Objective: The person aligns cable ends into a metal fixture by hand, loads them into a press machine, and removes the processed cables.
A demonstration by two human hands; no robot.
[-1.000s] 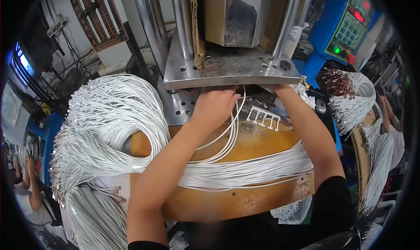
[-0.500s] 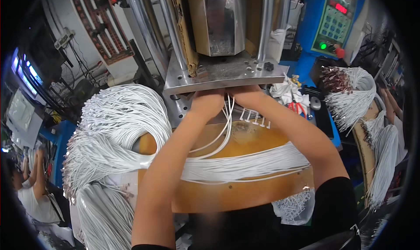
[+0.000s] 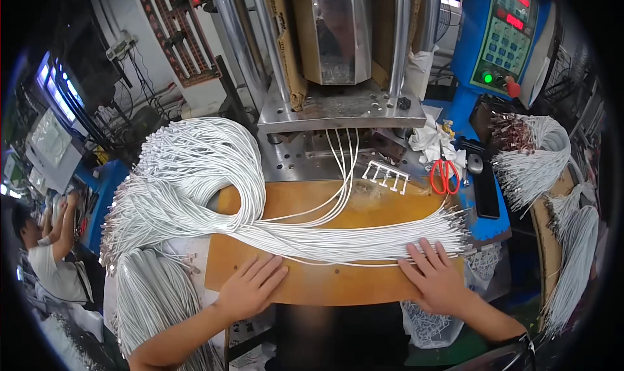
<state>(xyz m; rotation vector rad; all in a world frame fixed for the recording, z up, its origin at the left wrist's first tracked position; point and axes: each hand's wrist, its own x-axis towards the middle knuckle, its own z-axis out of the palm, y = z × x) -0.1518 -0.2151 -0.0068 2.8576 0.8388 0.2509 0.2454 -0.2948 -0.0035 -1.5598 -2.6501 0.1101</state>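
My left hand [image 3: 252,285] lies flat on the orange-brown work board [image 3: 312,286], fingers together but stretched out, holding nothing. At the right, my right hand [image 3: 434,277] rests with spread fingers on the board's edge, its fingertips touching the lower side of a bundle of white cables [image 3: 351,241]. The bundle runs across the board, its cut ends fanned out at the right. Several single cables [image 3: 344,176] lead from it up under the steel plate [image 3: 344,114] of a press; their far ends are hidden there. A white moulded plastic piece with several prongs [image 3: 387,177] lies at the board's far edge.
A large coil of white cables [image 3: 201,156] stands at the left. Red-handled scissors [image 3: 444,176], a phone [image 3: 485,192] and crumpled white cloth [image 3: 429,140] lie at the right, below a blue control panel [image 3: 504,39]. Another person [image 3: 49,254] works at far left.
Both hands have come out from under the press plate and down to the near part of the board. The cables stay under the plate.
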